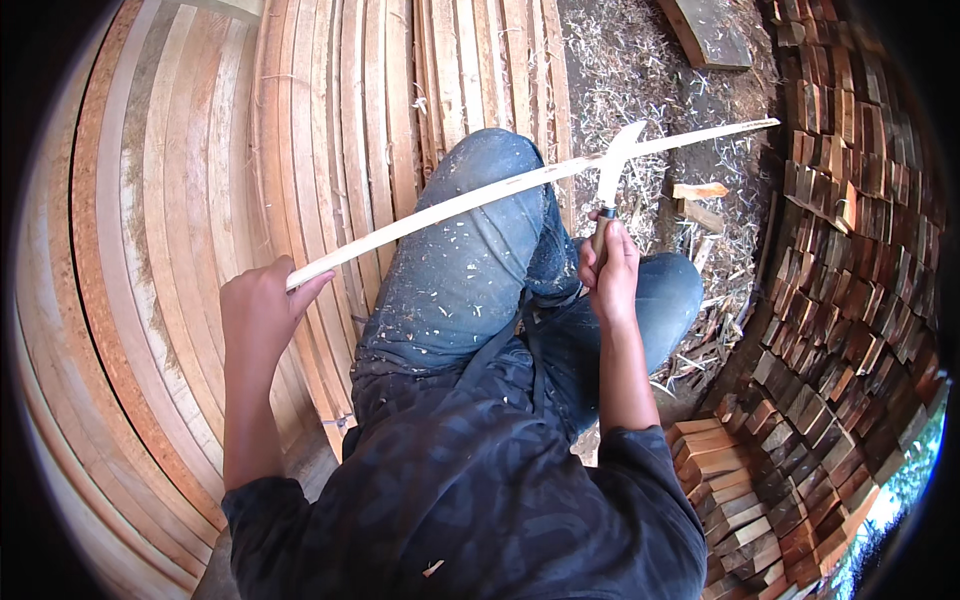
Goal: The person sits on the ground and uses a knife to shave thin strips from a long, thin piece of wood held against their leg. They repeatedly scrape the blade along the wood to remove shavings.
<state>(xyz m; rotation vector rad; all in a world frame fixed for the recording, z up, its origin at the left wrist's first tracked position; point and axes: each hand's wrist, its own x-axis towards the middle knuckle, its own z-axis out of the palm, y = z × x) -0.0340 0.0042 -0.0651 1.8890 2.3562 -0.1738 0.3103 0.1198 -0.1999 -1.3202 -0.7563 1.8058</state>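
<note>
A long, thin pale wooden strip [450, 207] runs slantwise across my raised knee, its far end out to the right. My left hand [262, 308] is closed around its near left end. In my right hand [612, 268] is a knife [612, 175] with a dark handle and a broad, bright curved blade pointing away from me. The blade crosses the strip just right of my knee and appears to lie against it; glare blurs the exact contact.
Long planks [350, 90] are stacked at the left and ahead. Shavings [620, 90] cover the ground at the far right, with a board [705, 35] and a short wood offcut [700, 190] there. A tall stack of cut wood pieces [840, 200] walls in the right side.
</note>
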